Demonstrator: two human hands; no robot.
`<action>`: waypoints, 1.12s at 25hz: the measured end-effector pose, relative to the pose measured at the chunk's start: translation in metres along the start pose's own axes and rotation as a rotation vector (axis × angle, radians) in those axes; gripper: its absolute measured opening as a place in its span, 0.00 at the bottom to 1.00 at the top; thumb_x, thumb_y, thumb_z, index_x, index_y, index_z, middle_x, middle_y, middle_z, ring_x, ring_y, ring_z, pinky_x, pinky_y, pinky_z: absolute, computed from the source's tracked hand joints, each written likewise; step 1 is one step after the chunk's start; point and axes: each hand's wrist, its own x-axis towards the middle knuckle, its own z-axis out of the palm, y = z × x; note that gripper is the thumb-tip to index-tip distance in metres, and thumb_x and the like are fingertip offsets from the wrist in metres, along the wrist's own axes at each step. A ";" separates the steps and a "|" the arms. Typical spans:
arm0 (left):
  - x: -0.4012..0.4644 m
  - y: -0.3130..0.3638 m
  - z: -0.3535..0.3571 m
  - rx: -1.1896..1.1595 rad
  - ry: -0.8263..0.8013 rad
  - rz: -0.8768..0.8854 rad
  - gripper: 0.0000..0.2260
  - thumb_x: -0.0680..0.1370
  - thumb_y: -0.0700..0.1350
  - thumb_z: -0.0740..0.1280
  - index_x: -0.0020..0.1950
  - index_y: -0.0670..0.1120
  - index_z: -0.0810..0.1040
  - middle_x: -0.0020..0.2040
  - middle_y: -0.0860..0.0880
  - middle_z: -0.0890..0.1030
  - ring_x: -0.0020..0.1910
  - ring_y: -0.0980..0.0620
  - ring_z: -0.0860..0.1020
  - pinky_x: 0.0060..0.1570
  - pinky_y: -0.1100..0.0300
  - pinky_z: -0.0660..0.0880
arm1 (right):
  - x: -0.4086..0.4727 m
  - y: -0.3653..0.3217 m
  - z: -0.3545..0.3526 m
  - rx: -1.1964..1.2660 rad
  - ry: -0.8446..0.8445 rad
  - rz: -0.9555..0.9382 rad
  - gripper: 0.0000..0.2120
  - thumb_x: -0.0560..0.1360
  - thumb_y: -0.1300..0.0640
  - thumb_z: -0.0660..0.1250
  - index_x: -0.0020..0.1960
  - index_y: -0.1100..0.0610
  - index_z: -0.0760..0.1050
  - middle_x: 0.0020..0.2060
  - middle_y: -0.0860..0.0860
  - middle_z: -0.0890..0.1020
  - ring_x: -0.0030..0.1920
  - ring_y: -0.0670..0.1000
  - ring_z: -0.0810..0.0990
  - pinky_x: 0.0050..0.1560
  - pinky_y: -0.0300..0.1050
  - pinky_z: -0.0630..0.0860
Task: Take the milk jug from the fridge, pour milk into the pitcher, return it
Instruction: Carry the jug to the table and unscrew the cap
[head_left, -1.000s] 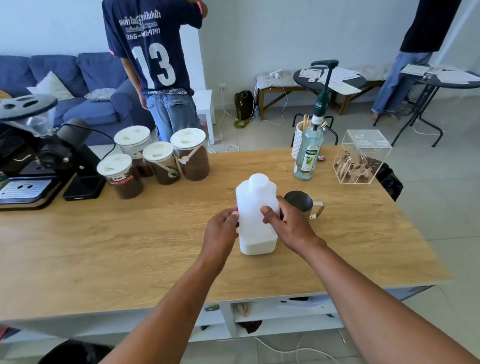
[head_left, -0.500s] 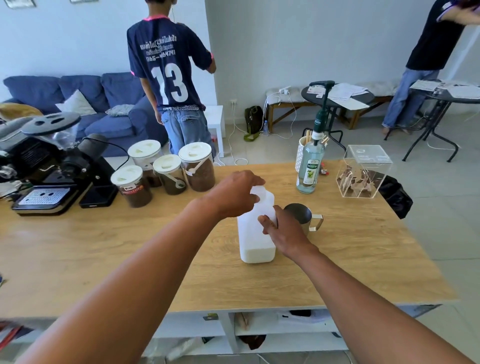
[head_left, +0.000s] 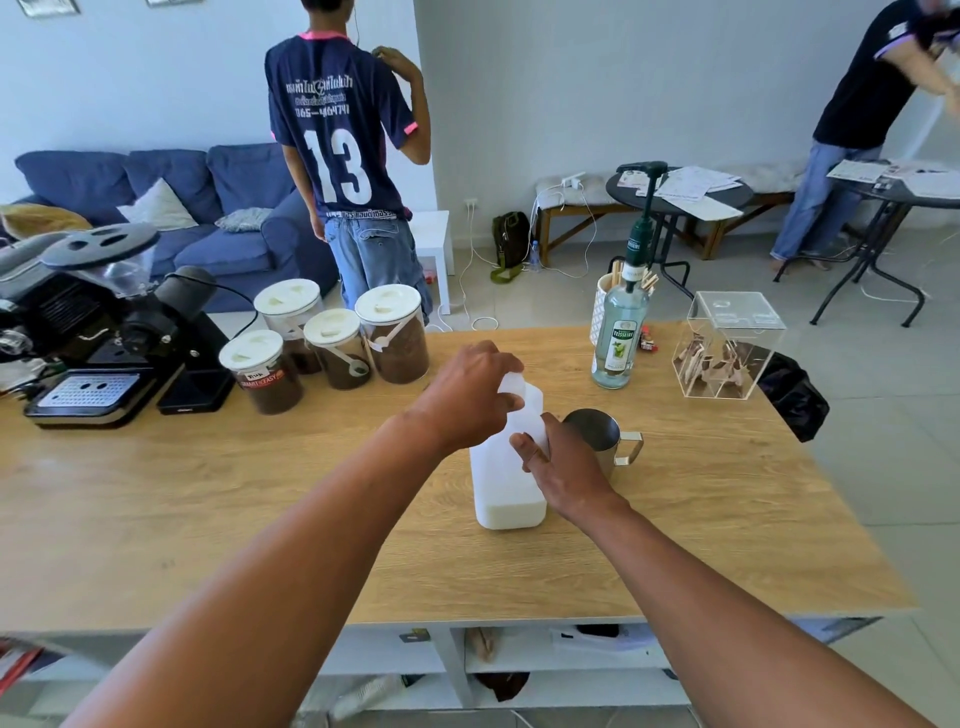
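A white plastic milk jug (head_left: 506, 488) stands upright on the wooden table (head_left: 701, 519), with a little milk showing at its bottom. My left hand (head_left: 470, 395) is curled over the jug's white cap from above and grips it. My right hand (head_left: 558, 465) holds the jug's right side, thumb across the front. Just behind the right hand stands a small steel pitcher (head_left: 602, 434), its handle pointing right, touching or almost touching the jug.
Several lidded coffee jars (head_left: 332, 348) and a black espresso machine (head_left: 88, 343) stand at the table's left. A syrup bottle with pump (head_left: 621, 332) and a clear acrylic box (head_left: 727, 345) stand at the back right. Two people stand beyond the table.
My left hand has left the jug's side and risen onto its cap, closing round it. My right hand stays on the jug's right side.
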 end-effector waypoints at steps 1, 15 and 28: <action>0.000 0.000 0.001 -0.006 0.009 -0.007 0.21 0.79 0.49 0.71 0.71 0.48 0.76 0.65 0.47 0.77 0.67 0.47 0.74 0.62 0.56 0.70 | 0.000 0.000 0.000 -0.001 0.003 -0.001 0.33 0.80 0.31 0.58 0.69 0.58 0.72 0.49 0.51 0.86 0.52 0.52 0.84 0.48 0.43 0.71; -0.010 0.009 0.011 -0.034 0.140 -0.186 0.27 0.76 0.62 0.71 0.66 0.45 0.79 0.59 0.47 0.79 0.60 0.48 0.77 0.53 0.53 0.75 | -0.010 -0.004 0.000 0.032 0.031 -0.023 0.33 0.77 0.29 0.57 0.65 0.56 0.73 0.46 0.54 0.85 0.51 0.54 0.84 0.55 0.55 0.80; -0.009 -0.003 0.003 -0.120 0.076 -0.118 0.22 0.76 0.53 0.73 0.68 0.47 0.78 0.60 0.48 0.80 0.59 0.48 0.78 0.58 0.54 0.75 | -0.011 -0.010 -0.002 0.033 0.014 -0.017 0.26 0.81 0.36 0.60 0.68 0.56 0.72 0.47 0.55 0.85 0.51 0.54 0.85 0.55 0.55 0.80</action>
